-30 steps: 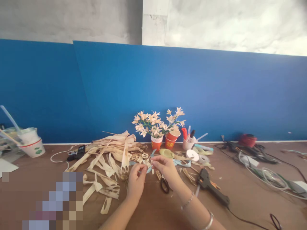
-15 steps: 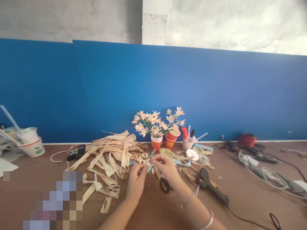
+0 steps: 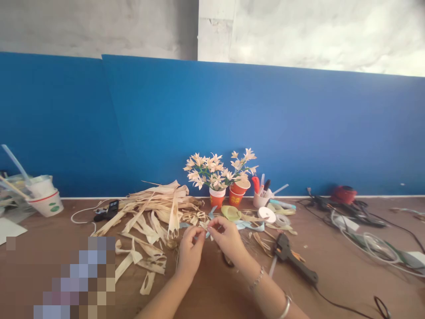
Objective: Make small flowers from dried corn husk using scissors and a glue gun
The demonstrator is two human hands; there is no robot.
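Note:
My left hand (image 3: 191, 249) is closed in a pinch above the table, thumb against the fingers. Close to its right, my right hand (image 3: 227, 239) pinches too, its fingertips almost meeting those of the left. A bit of pale blue strip (image 3: 207, 234) shows between the fingertips; whether it is held or lies behind them I cannot tell. Dry corn husks (image 3: 159, 199) are heaped to the left of my hands. Beyond them, pale star-shaped flowers (image 3: 212, 166) stand in a red paper cup (image 3: 217, 200). Black scissor handles (image 3: 227, 260) are partly hidden under my right wrist.
At right lies a black glue gun (image 3: 292, 257) with its cord. White tape rolls (image 3: 266, 215) and a cup of pens (image 3: 260, 200) are behind. Cables (image 3: 375, 243) tangle at far right; a paper cup with straw (image 3: 46, 204) stands far left. A blue panel (image 3: 166, 124) backs the table.
My right hand has shifted slightly left and down, closer to the left hand, and now covers more of the scissor handles. The left hand stays nearly in place.

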